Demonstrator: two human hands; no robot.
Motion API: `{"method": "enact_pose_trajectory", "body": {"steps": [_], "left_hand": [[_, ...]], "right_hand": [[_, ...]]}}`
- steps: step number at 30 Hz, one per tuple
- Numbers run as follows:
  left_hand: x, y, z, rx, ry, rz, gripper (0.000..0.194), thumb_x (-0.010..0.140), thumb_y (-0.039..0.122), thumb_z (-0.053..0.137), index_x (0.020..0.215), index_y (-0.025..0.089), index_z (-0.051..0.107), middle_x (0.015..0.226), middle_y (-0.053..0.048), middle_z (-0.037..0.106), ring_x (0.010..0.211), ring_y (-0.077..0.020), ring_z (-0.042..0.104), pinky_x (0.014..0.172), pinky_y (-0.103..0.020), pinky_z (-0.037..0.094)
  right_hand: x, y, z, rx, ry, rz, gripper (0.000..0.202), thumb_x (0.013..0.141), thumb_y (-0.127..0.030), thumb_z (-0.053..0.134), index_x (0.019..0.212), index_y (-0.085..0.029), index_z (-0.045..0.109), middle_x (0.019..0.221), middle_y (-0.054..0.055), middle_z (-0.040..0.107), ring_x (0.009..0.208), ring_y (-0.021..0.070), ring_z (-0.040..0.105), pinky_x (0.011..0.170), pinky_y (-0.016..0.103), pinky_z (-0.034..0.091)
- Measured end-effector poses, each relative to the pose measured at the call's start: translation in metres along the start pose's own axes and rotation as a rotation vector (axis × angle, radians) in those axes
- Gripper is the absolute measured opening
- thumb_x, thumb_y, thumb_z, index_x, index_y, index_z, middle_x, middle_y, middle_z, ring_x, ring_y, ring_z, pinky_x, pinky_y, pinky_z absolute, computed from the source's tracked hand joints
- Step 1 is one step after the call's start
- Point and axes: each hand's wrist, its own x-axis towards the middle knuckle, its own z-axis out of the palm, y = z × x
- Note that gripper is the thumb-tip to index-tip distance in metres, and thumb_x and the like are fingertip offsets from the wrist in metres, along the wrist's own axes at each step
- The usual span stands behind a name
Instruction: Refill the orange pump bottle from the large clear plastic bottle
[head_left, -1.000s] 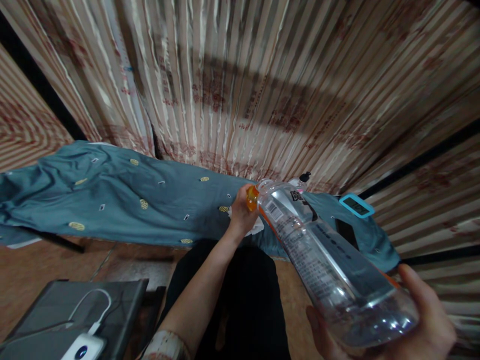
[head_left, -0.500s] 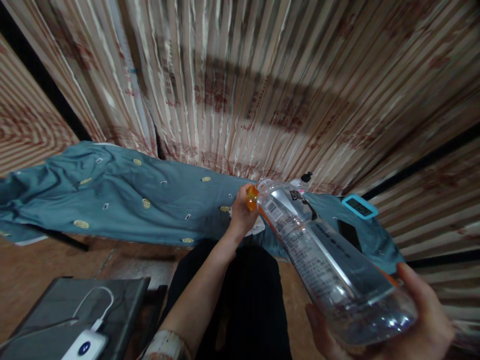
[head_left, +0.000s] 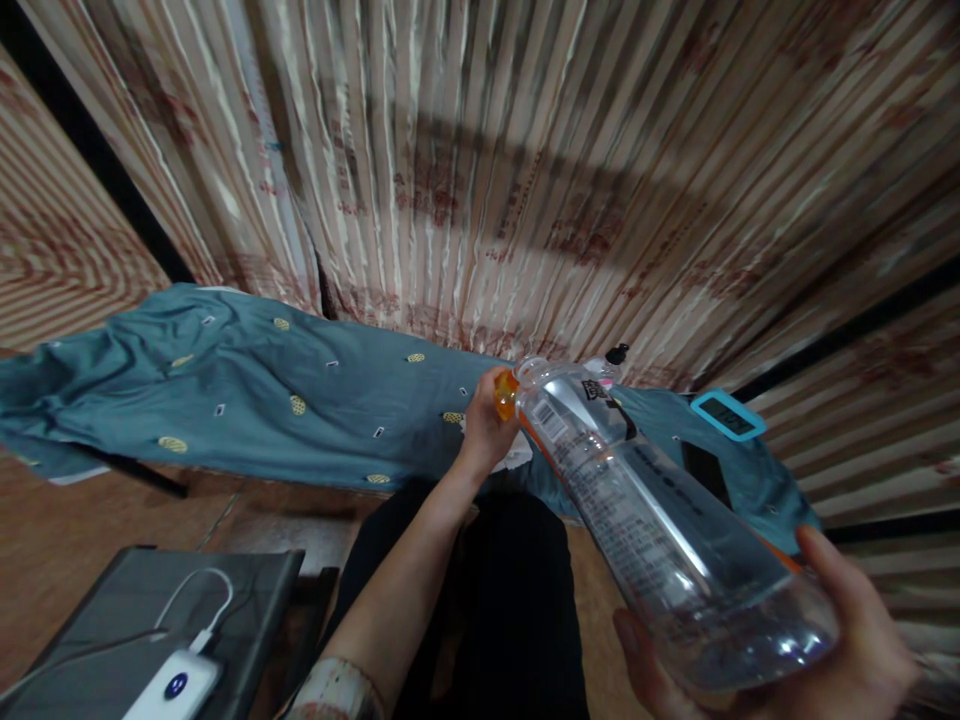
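My right hand (head_left: 847, 640) is wrapped round the base of a large clear plastic drink bottle (head_left: 667, 530) with a silver and black label and orange edging. The bottle is tilted, its uncapped mouth pointing up and to the left. Beside the neck, my left hand (head_left: 486, 425) is closed on a small, see-through orange bottle cap (head_left: 505, 394). The cap sits close to the neck; whether they touch I cannot tell. Under my left hand lies a crumpled white tissue (head_left: 517, 452), partly hidden.
A blue-green patterned cloth (head_left: 247, 400) covers a long narrow table. On its right are a blue-framed digital clock (head_left: 727, 414) and a dark phone-like slab (head_left: 706, 473); a black-topped bottle (head_left: 616, 356) stands behind. A white power bank (head_left: 176, 685) with cable lies on a grey stool (head_left: 112, 600). Striped curtains (head_left: 450, 180) hang behind.
The view has shifted slightly, so the table and stool sit a little further right. Both hands keep their hold on the bottle and cap, nearly unmoved.
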Motion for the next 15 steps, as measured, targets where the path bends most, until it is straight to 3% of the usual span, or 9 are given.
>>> {"method": "enact_pose_trajectory", "body": {"steps": [8, 15], "left_hand": [[-0.001, -0.004, 0.003, -0.016, 0.019, 0.032, 0.044, 0.083, 0.032, 0.073, 0.121, 0.019, 0.057, 0.117, -0.012, 0.072, 0.108, -0.0266, 0.07, 0.095, -0.042, 0.056], [-0.001, -0.005, 0.003, -0.005, 0.032, 0.025, 0.044, 0.083, 0.033, 0.075, 0.121, 0.02, 0.058, 0.116, -0.011, 0.073, 0.107, -0.0267, 0.07, 0.095, -0.041, 0.057]], "right_hand": [[0.013, 0.006, 0.004, 0.096, 0.039, -0.21, 0.132, 0.048, -0.062, 0.094, 0.16, -0.016, 0.04, 0.125, 0.016, 0.059, 0.096, 0.0328, 0.065, 0.073, 0.041, 0.056], [0.007, 0.015, 0.003, 0.122, 0.014, -0.119, 0.131, 0.049, -0.061, 0.094, 0.161, -0.019, 0.039, 0.125, 0.016, 0.062, 0.095, 0.0349, 0.067, 0.077, 0.049, 0.058]]}}
